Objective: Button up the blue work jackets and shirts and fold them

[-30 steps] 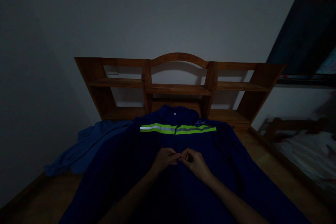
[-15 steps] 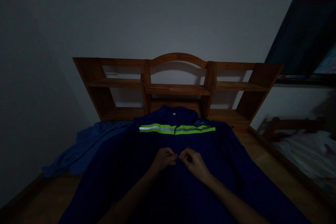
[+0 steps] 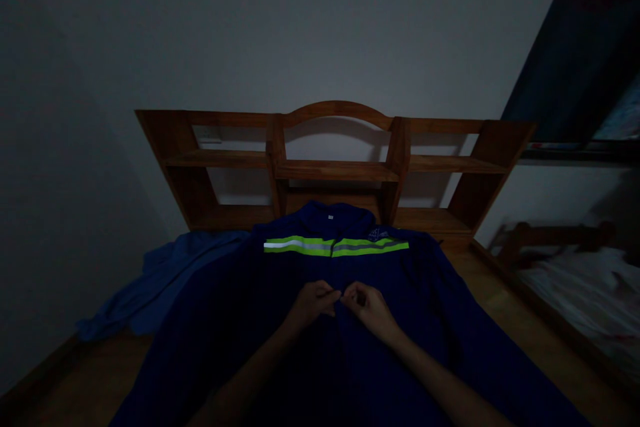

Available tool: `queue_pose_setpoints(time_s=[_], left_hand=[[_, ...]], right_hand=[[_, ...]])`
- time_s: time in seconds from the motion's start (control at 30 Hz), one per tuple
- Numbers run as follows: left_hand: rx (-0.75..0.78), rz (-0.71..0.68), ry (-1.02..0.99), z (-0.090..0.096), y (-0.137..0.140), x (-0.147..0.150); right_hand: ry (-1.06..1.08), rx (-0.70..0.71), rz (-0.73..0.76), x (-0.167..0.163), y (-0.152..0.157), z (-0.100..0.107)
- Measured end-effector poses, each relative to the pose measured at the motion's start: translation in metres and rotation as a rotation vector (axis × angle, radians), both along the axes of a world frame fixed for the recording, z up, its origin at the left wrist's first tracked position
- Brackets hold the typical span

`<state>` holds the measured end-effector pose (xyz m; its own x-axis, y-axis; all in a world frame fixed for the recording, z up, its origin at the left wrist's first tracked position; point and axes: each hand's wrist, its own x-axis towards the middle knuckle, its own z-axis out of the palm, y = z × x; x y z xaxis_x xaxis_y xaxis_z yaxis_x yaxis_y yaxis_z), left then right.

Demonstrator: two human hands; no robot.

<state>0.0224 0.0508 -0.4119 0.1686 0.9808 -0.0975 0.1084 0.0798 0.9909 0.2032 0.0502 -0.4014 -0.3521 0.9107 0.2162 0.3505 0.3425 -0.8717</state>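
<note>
A dark blue work jacket [image 3: 400,367] lies spread out face up, its collar at the far end and its sleeves reaching toward me on both sides. Across the chest runs a yellow-green and silver reflective stripe [image 3: 300,245], split at the front opening. Just below the stripe, my left hand [image 3: 316,300] pinches at the jacket's front edge. My right hand [image 3: 367,307] pinches the same spot from the other side, fingertips nearly touching the left ones. Whether a button sits between the fingers is too dark to see.
A wooden headboard shelf [image 3: 337,170] with open compartments stands against the wall behind the collar. Crumpled lighter blue cloth [image 3: 170,273] lies on the left. At the right are a white plastic-like bundle [image 3: 590,293] and a dark curtain [image 3: 555,47].
My two hands have drawn slightly closer, the fingertips now almost meeting at the jacket's front. The jacket lies as before; the view has shifted a little.
</note>
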Motion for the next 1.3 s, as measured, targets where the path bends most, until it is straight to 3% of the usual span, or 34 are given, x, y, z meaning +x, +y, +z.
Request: queue_pose_setpoints(time_s=[0.1,0.23,0.57,1.0,1.3], left_hand=[[0.002,-0.104,0.117,0.006,-0.004,0.001],[0.037,-0.100,0.219,0.009,-0.009,0.001],[0.180,-0.179,0.265,0.006,-0.003,-0.001],[0.465,-0.115,0.580,0.015,-0.016,0.007],[0.485,0.036,0.505,0.020,-0.014,0.004]], right_hand=[[0.080,-0.089,0.002,0.001,0.003,-0.004],[0.160,-0.133,0.017,0.001,0.006,-0.008],[0.279,-0.259,0.025,0.000,0.011,-0.006],[0.238,-0.261,0.020,0.001,0.009,-0.006],[0.255,-0.232,0.017,0.001,0.010,-0.005]])
